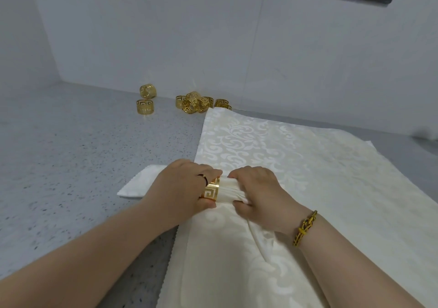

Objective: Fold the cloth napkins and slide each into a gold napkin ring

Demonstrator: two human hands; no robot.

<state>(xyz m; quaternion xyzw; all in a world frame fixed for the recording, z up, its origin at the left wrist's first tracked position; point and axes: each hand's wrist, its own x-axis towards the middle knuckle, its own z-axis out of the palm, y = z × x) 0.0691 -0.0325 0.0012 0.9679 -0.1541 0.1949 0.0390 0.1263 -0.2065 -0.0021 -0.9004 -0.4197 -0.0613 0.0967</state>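
A folded cream napkin [231, 190] lies across the counter with a gold napkin ring [211, 190] around its middle. My left hand [182, 186] grips the ring with fingers above and thumb below. My right hand [260, 194] grips the bunched napkin just right of the ring. The napkin's left end [135, 184] sticks out flat past my left hand. Both hands are over the left part of a stack of flat cream damask napkins [296, 165].
Several loose gold rings [196, 102] lie in a cluster at the back by the wall, with two more [147, 99] to their left. The grey speckled counter [71, 153] stretches to the left. White walls meet in the back left corner.
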